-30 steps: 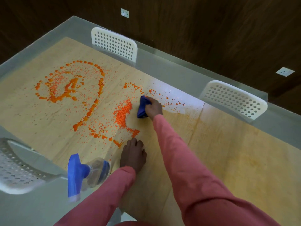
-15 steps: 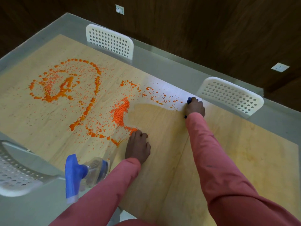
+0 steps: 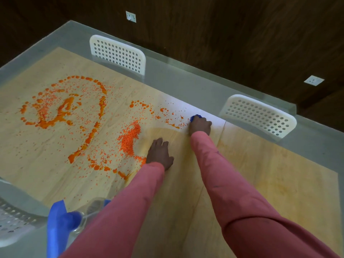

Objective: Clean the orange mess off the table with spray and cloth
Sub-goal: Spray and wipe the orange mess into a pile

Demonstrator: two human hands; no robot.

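Head view: right hand [image 3: 200,125] at centre right of frame, fingers curled over blue cloth [image 3: 195,117], pressing it on worktop [image 3: 260,174]. Left hand [image 3: 159,153] flat at centre, fingers together, empty. Orange mess [image 3: 128,138] left of both hands. Spray bottle [image 3: 61,224] lower left, blurred.

A glass-topped table [image 3: 186,79] with a pale wood panel beneath carries an orange mess [image 3: 63,110] of rings and spatter across its left half. A spray bottle [image 3: 61,222] with a blue trigger head stands at the near left edge. The right half shows faint orange smears.
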